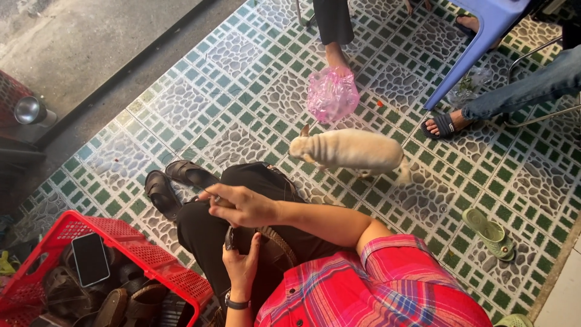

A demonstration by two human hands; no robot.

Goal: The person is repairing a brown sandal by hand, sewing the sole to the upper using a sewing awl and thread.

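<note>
Dark brown leather makes up the strappy sandal [275, 245] lying across the person's lap at lower centre of the frame, on black trousers. The left hand [242, 263], with a dark wristwatch [236, 301] on its wrist, comes up from the bottom edge and its fingers curl around one end of the sandal near a small dark buckle. The right hand [242, 204], just above it, has its fingers bent and pinched together on a thin strap or thread; what exactly it pinches is too small to tell. A red plaid shirt sleeve [387, 278] fills the lower right. At lower left a red plastic basket [151, 251] holds more brown sandals and a black phone [91, 259]. Two dark sandals [175, 181] lie on the green-and-grey patterned tile floor [514, 181] left of the knee. A small cream dog [351, 150] stands at centre, below a crumpled pink plastic bag [331, 95]. A blue plastic stool [484, 36] and other people's feet are at upper right.
</note>
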